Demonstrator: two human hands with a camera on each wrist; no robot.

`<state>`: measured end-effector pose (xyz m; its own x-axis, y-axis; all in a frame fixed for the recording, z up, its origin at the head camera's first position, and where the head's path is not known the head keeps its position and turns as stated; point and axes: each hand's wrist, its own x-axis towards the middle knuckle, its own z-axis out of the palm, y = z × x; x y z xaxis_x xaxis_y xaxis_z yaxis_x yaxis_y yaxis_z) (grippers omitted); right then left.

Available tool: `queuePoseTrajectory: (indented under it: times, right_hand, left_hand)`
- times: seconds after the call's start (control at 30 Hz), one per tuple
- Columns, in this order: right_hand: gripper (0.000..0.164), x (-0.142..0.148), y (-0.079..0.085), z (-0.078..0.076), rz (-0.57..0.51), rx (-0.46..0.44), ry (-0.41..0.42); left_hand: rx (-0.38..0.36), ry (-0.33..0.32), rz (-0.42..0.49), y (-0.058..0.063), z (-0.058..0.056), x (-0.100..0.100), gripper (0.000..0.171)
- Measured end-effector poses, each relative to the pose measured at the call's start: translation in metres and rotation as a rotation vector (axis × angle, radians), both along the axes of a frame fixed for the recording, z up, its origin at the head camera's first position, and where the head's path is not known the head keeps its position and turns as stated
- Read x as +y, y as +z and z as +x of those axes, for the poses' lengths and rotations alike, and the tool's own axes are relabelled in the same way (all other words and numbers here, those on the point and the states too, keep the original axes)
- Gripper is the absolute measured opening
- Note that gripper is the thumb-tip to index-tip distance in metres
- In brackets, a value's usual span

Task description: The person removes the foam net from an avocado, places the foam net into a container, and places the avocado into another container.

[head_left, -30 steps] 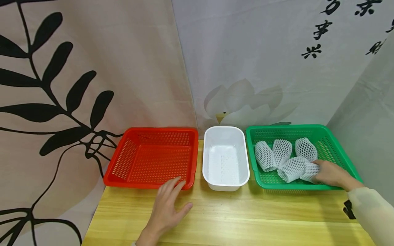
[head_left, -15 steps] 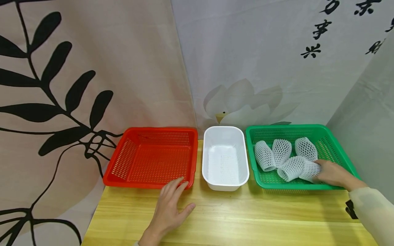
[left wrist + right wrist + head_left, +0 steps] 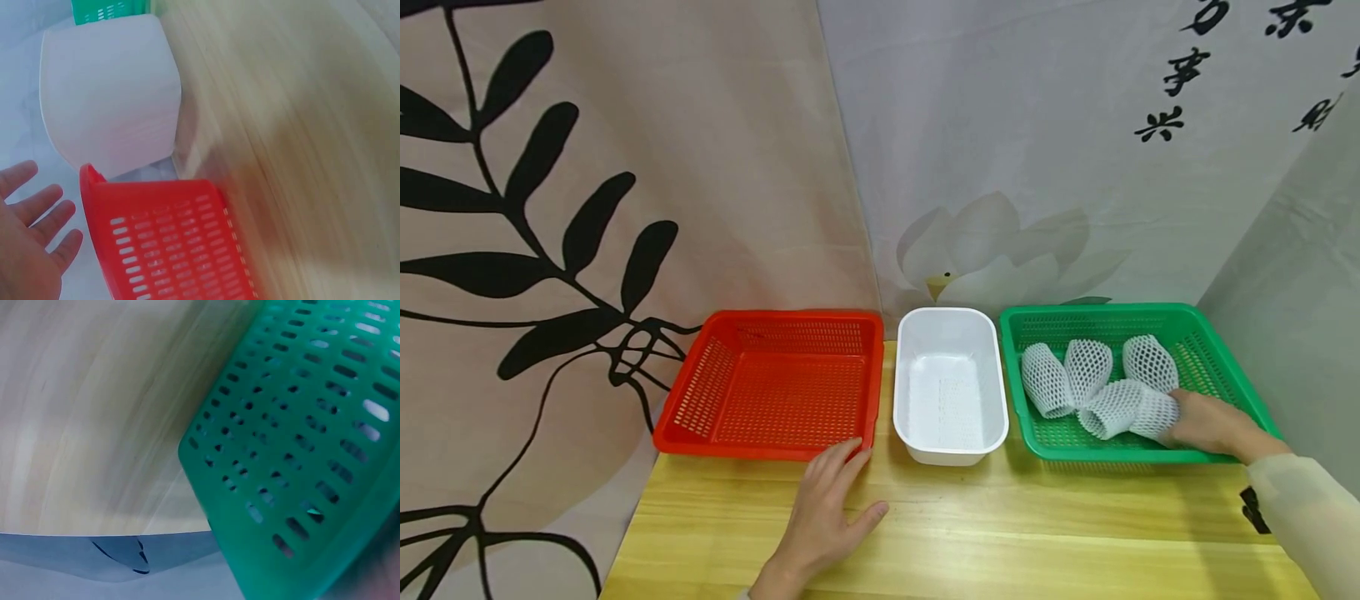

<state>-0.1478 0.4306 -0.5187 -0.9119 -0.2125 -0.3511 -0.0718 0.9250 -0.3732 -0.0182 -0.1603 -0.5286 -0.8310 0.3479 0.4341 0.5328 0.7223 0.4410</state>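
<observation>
Inside the green basket (image 3: 1213, 375), my right hand (image 3: 1210, 425) holds the end of a white foam fruit net (image 3: 1153, 414), its fingertips hidden behind the netting. Several more white foam nets lie in the basket, one of them (image 3: 1150, 363) just behind that hand. My left hand (image 3: 829, 504) hovers with relaxed, spread fingers at the front right corner of the red basket (image 3: 775, 454), and nothing is in it. The left wrist view shows its fingers (image 3: 47, 219) beside the red basket's rim. In the right wrist view the green basket's wall hides most of my right hand.
A white plastic tub (image 3: 950, 457) stands between the red and green baskets. All three sit on a light wooden table (image 3: 1000, 533), backed by a printed cloth (image 3: 760, 167). The table's edge (image 3: 125, 535) shows in the right wrist view.
My left hand has drifted right along the red basket's front edge. The foam net behind my right hand has shifted slightly right; the right hand stays in nearly the same place.
</observation>
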Motion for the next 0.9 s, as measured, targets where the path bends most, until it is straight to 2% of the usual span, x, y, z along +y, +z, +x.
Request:
queuePoseTrajectory:
  times: [0.1,0.53,0.77,0.9]
  right_hand:
    - [0.044,0.0,0.002,0.002,0.031,0.028,-0.003]
    - [0.068,-0.007,0.022,0.01,0.09,0.162,-0.003]
    - [0.078,-0.025,0.04,0.018,0.101,0.224,-0.015]
    - [0.076,-0.038,0.049,0.024,0.087,0.277,-0.018]
  left_hand:
    - [0.003,-0.008,-0.003,-0.002,0.001,0.003,0.063]
    - [0.001,-0.022,-0.003,-0.006,0.006,0.013,0.065]
    - [0.015,-0.043,-0.004,-0.007,0.008,0.02,0.065]
    - [0.02,-0.053,-0.002,-0.008,0.009,0.023,0.065]
